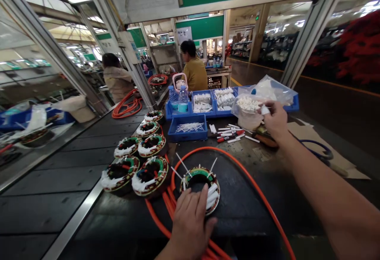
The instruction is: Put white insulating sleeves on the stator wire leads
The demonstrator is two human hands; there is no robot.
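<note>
A ring-shaped motor stator (218,200) with a green circuit board along its far side lies on the dark bench. Thin white tubes (212,166) stick up from its far rim, and thicker white sleeves (211,196) lie along its right side. My left hand (192,216) rests over its near rim, fingers stretched out and thumb apart. Farther off to the right, my right hand (276,119) is closed on a small white piece (265,110) whose exact kind I cannot make out. It is beside a bag-lined tub (249,121) heaped with small white pieces.
Several similar stators (151,145) stand at the left beside the slatted conveyor (59,173). An orange hose (246,173) loops around the work. Blue bins (187,131) hold white tubes; markers (230,136) and loose sleeves lie near them. Water bottles (183,99) stand behind. A co-worker (196,70) sits beyond.
</note>
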